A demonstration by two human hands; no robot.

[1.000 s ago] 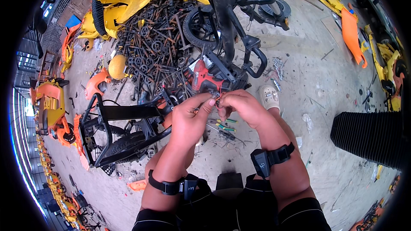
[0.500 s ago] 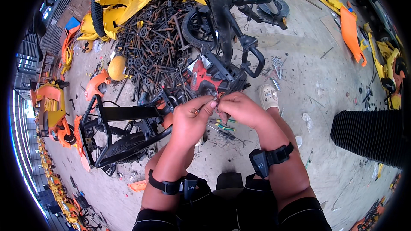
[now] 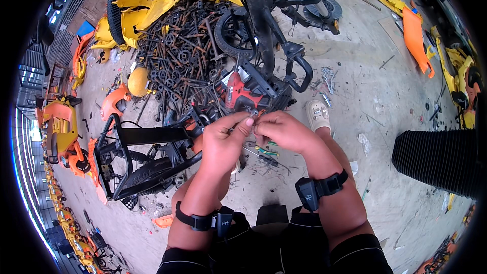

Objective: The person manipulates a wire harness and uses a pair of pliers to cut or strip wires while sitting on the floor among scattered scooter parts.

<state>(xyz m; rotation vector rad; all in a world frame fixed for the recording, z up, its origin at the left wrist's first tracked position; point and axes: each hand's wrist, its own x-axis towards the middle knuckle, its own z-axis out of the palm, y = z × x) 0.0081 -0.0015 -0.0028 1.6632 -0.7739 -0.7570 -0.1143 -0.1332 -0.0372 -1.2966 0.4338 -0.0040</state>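
Left hand (image 3: 220,137): thumb and forefinger pressed together at the tips, pinching a small part (image 3: 253,113); the other fingers curl into the palm. Right hand (image 3: 284,131): fingers bent inward, tips close against the same part from the right; whether they grip it cannot be told. The part is mostly hidden, with a greyish piece and an orange-red bit visible. It sits between the two hands, just near of the drill (image 3: 242,94).

The drill has a red and black body. Left lies a black tubular frame (image 3: 154,133); beyond it, a heap (image 3: 177,53) of rusty, rod-like and ring-shaped metal pieces. Pliers (image 3: 267,150) with green and yellow handles lie on the rough grey floor (image 3: 350,122), below the hands.

Both forearms reach forward from the near side, angled inward, wrists bent, each wearing a black strap (image 3: 196,221).
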